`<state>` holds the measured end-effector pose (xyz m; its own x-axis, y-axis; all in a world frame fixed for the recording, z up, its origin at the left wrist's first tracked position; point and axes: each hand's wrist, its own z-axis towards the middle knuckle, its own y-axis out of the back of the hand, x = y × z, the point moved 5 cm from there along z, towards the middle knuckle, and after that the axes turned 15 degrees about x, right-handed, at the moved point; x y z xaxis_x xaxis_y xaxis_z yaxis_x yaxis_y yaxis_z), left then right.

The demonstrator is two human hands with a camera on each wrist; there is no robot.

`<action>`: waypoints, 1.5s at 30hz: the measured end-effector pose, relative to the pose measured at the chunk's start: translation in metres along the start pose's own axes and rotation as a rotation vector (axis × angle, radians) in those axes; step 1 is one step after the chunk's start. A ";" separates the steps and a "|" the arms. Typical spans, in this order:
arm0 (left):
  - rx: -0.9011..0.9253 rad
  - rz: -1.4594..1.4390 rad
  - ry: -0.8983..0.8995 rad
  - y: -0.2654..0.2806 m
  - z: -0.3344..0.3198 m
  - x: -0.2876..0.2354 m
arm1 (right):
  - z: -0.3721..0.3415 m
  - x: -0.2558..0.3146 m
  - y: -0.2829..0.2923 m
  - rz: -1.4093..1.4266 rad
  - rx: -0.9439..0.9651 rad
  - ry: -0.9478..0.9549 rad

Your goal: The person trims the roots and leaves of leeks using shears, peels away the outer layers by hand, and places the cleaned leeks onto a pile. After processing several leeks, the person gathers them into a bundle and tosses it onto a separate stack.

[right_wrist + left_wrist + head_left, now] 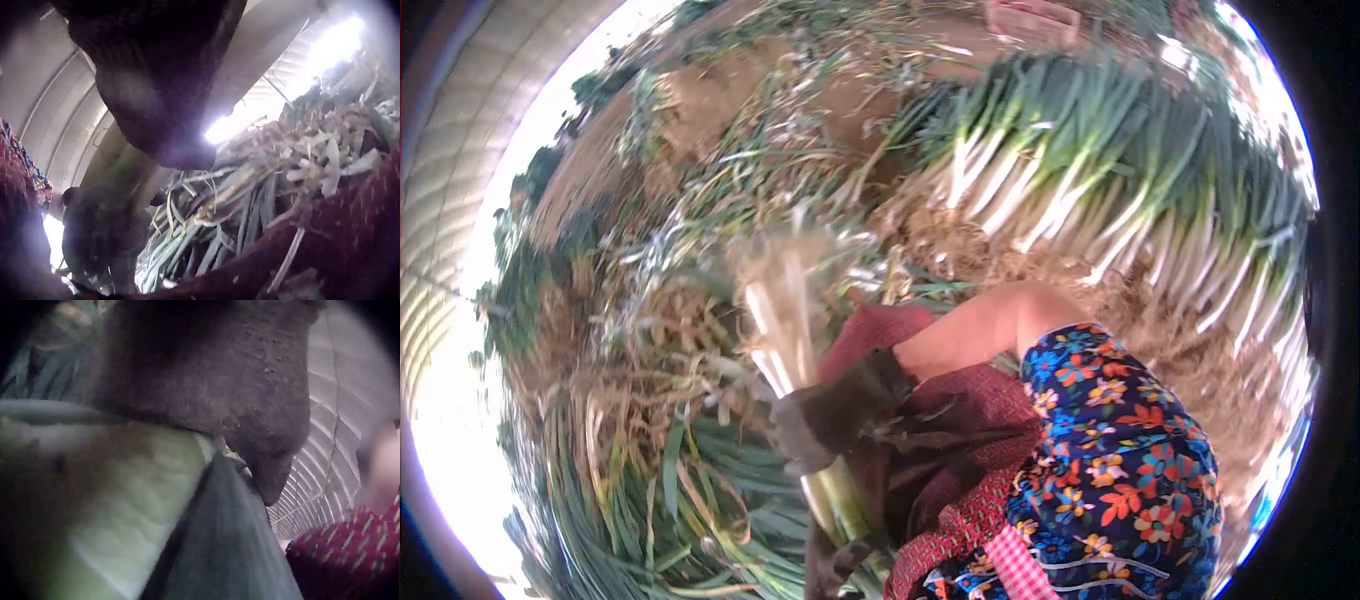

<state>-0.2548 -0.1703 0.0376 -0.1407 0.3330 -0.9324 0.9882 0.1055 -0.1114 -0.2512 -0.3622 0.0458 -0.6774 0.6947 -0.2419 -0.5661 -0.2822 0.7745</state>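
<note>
My right hand [830, 420], in a dark glove, grips a small bunch of green onions [785, 345] around the pale stalks. Their root ends point up and away, blurred in the head view. Lower down, near the bottom edge, my gloved left hand [840, 565] holds the same bunch at its green part. In the left wrist view, the dark glove [212, 375] lies over a thick pale-green stalk [125, 487] and a dark leaf. The right wrist view has the right glove [156, 87] curled on the stalks, with the left glove [97, 231] below it.
A long row of green onions [1090, 160] lies at the right, white ends toward me. More onions with leaves [730, 470] lie at the lower left. Loose leaves and dry scraps [690, 220] cover the soil ahead. A pink crate [1032, 20] stands at the far edge.
</note>
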 end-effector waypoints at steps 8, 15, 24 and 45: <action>-0.129 0.337 -0.099 0.026 0.037 -0.066 | -0.046 -0.086 0.120 -0.538 -0.182 -0.456; -0.383 0.565 -0.204 0.051 0.034 -0.106 | -0.208 -0.085 0.262 -0.729 -0.501 -1.162; -0.670 0.934 0.016 0.127 -0.011 -0.030 | -0.487 0.064 0.312 -0.556 -0.813 -2.360; -0.696 -0.068 0.068 0.047 -0.018 0.113 | -0.081 0.069 0.008 0.354 1.061 -0.795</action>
<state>-0.2251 -0.1105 -0.0664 -0.2265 0.3596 -0.9052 0.7115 0.6958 0.0983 -0.3403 -0.3697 -0.0120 -0.0565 0.9823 0.1786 0.4507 -0.1346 0.8825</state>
